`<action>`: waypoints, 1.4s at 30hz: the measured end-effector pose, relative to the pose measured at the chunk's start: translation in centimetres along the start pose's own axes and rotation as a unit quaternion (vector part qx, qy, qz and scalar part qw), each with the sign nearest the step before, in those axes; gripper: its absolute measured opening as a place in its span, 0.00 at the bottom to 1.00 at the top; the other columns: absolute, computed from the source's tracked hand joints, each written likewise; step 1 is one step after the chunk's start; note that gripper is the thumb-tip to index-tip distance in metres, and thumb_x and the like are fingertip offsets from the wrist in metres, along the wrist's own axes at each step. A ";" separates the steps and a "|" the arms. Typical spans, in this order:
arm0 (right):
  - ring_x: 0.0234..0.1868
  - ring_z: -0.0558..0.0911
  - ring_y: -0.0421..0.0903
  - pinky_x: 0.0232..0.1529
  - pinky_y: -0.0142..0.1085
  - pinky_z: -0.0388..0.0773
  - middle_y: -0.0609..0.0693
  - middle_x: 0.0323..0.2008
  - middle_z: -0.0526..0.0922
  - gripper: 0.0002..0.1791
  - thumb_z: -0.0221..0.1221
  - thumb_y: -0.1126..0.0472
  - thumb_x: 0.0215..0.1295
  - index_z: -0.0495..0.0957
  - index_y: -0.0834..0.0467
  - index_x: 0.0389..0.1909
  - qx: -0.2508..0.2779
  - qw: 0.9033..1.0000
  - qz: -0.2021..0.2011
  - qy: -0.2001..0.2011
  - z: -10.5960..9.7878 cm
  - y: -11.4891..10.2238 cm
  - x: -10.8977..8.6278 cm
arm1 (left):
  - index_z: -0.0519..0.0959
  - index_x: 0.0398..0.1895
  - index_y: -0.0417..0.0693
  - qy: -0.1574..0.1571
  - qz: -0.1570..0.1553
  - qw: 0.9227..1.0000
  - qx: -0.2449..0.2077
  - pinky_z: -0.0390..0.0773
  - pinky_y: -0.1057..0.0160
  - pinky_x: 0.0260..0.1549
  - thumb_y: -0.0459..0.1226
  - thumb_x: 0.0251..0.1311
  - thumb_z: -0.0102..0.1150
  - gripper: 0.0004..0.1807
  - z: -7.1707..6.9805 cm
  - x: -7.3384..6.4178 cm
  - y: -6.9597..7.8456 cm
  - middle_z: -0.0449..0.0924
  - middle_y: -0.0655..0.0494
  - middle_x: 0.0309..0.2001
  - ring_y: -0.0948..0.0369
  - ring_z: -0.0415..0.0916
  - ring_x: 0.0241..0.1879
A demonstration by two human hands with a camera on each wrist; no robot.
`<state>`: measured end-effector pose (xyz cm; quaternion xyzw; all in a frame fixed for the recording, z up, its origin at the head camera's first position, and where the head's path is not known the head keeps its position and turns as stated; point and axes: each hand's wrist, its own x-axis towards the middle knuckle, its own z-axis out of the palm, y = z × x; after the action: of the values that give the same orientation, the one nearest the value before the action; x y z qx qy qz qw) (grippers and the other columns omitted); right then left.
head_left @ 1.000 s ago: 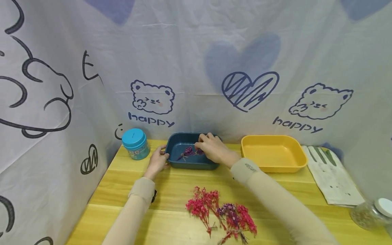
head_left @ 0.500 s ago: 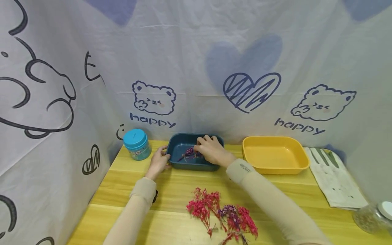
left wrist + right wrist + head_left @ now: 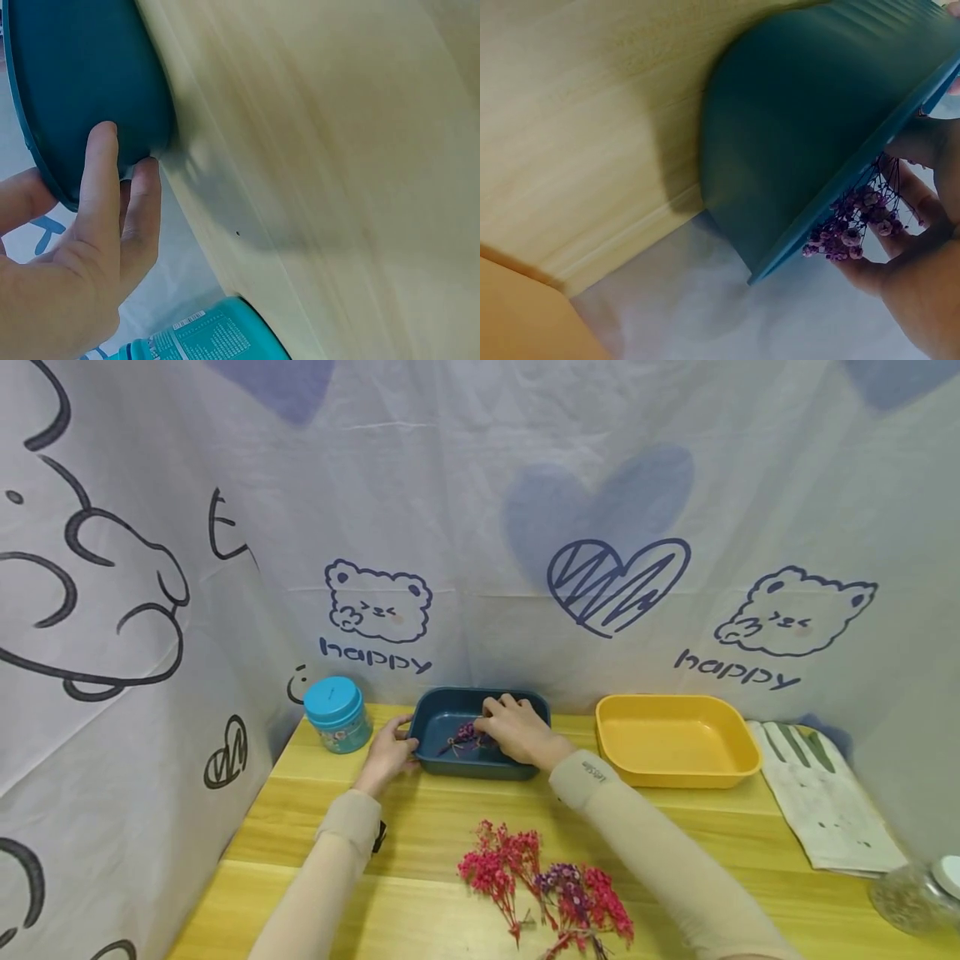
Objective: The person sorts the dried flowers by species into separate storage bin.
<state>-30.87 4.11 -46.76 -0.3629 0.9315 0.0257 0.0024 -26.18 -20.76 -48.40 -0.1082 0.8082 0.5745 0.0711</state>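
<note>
My left hand (image 3: 386,756) holds the left end of a dark teal tray (image 3: 476,768). In the left wrist view its fingers (image 3: 101,180) press the tray's outer wall, with the thumb by the rim. My right hand (image 3: 517,727) reaches over the right side into the tray. Purple dried flowers (image 3: 859,217) appear between its fingers in the right wrist view, partly hidden by the tray wall. Beside that hand, another small purple dried-flower bunch (image 3: 459,739) tied with twine lies on the tray bottom.
Pink and purple dried-flower bunches (image 3: 543,885) lie on the wooden table in front. A yellow tray (image 3: 678,777) stands to the right, then a folded cloth (image 3: 832,810) and a clear jar (image 3: 911,897). A blue-lidded canister (image 3: 337,714) stands left.
My right hand has moved slightly left and lower inside the teal tray, bringing its purple flowers close to the other bunch. My left hand keeps its place on the tray's end.
</note>
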 end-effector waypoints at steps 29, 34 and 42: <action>0.65 0.76 0.56 0.67 0.53 0.79 0.53 0.65 0.77 0.31 0.64 0.57 0.75 0.70 0.47 0.76 0.084 0.989 0.034 0.115 -2.6 2.4 -4.7 | 0.64 0.80 0.45 0.003 0.004 1.000 -0.011 0.89 0.46 0.52 0.27 0.77 0.47 0.30 1.1 0.2 -0.4 0.70 0.32 0.64 0.38 0.79 0.60; 0.65 0.76 0.56 0.70 0.52 0.76 0.55 0.65 0.77 0.33 0.65 0.54 0.74 0.67 0.50 0.77 0.094 0.986 0.035 0.134 -3.6 2.6 -6.8 | 0.63 0.81 0.45 0.004 0.003 1.000 -0.012 0.89 0.46 0.53 0.28 0.77 0.47 0.30 0.7 0.3 -0.3 0.70 0.32 0.65 0.37 0.79 0.60; 0.58 0.81 0.55 0.61 0.50 0.82 0.56 0.64 0.78 0.36 0.67 0.53 0.73 0.66 0.53 0.78 0.092 0.986 0.009 0.142 -4.3 1.4 -11.1 | 0.61 0.82 0.46 -0.002 -0.005 1.000 -0.007 0.89 0.48 0.53 0.29 0.78 0.46 0.31 0.3 0.4 -0.3 0.68 0.32 0.67 0.38 0.79 0.61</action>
<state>-23.59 12.37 -42.11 -0.3525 0.9241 -0.1117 -0.0965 -26.47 -20.61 -48.87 -0.1116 0.8035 0.5800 0.0743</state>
